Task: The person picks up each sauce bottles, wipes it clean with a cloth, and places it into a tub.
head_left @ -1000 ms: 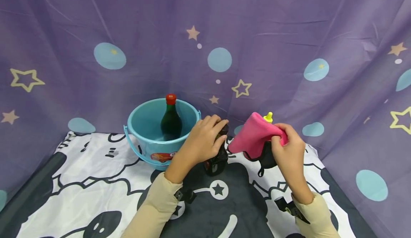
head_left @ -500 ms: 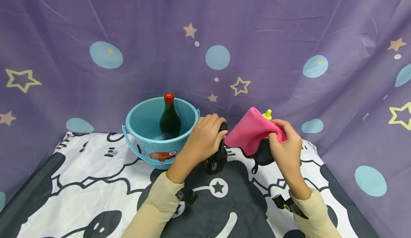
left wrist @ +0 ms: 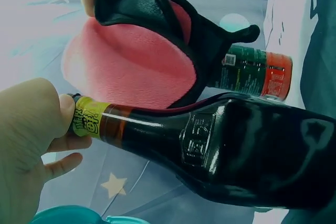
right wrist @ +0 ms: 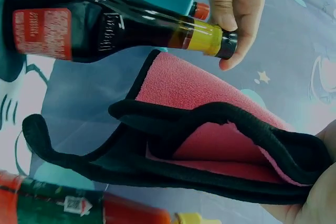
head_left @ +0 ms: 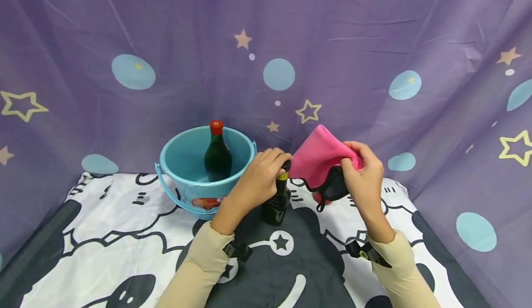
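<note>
My left hand pinches the black-capped neck of a dark glass sauce bottle. In the head view the bottle stands on the patterned cloth; its neck has a yellow band. In my right hand is a folded pink cloth with black edging and a hanging loop, gripped at one corner. The left wrist view shows the cloth's pink fleecy side beside the bottle. A red squeeze bottle with a green label and yellow nozzle is behind the cloth, mostly hidden in the head view.
Left of the left hand stands a light blue bucket with its handle lowered. A green bottle with a red cap leans inside it. A purple curtain hangs behind the black-and-white patterned cover.
My right hand has lifted the pink cloth and brought it left, nearer the sauce bottle. The left hand stays at the bottle's neck, and more of the yellow band now shows.
</note>
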`<state>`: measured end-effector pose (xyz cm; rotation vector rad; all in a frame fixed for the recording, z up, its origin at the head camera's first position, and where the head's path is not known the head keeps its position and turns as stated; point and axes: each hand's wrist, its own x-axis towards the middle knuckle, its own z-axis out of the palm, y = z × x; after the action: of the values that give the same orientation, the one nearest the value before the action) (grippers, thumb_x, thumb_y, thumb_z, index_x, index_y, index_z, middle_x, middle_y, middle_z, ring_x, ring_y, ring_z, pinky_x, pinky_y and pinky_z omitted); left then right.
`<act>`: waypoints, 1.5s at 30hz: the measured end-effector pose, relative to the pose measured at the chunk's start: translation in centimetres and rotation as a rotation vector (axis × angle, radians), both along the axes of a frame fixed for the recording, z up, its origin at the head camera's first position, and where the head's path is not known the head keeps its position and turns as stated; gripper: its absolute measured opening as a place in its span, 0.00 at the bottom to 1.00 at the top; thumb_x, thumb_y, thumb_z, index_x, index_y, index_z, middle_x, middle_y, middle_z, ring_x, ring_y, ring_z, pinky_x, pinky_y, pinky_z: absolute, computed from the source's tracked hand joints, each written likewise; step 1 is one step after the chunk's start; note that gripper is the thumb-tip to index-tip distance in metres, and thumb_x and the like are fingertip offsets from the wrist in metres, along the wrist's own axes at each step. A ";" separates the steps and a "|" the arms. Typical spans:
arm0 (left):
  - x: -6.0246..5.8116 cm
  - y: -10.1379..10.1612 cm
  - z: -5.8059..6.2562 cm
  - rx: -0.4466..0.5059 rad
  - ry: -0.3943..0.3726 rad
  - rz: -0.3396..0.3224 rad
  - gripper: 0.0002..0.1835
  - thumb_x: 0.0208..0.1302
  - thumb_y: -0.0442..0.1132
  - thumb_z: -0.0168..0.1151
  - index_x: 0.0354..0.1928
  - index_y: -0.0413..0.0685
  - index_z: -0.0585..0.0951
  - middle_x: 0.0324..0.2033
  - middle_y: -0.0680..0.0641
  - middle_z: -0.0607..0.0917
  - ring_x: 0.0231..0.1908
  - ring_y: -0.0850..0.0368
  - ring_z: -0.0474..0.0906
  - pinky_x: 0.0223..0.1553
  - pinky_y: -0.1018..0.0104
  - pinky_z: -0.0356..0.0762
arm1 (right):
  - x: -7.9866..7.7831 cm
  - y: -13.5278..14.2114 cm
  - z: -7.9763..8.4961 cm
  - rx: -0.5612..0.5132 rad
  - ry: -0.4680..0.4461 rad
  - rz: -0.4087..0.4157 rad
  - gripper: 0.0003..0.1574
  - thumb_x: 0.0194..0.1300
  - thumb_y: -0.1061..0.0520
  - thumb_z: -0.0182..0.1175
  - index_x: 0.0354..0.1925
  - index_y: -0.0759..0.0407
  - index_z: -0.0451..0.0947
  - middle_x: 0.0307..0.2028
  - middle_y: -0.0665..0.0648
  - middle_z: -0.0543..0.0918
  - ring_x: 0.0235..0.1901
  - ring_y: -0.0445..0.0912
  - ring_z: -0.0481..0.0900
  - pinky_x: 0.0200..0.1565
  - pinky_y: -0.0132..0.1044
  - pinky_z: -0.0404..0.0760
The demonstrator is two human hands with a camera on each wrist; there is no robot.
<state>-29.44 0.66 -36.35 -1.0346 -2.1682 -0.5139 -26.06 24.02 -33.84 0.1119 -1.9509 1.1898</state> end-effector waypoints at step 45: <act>0.8 -0.9 0.9 -0.050 -0.120 0.052 0.20 0.70 0.41 0.63 0.60 0.39 0.80 0.42 0.44 0.86 0.42 0.49 0.81 0.50 0.54 0.81 | -0.1 -5.3 -6.7 0.240 0.352 0.349 0.20 0.60 0.73 0.58 0.50 0.68 0.83 0.48 0.66 0.88 0.22 0.41 0.78 0.28 0.22 0.78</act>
<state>-28.61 -0.23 -35.46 -0.9936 -2.3177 -0.5113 -26.13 18.68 -40.56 0.7618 -1.7918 1.0580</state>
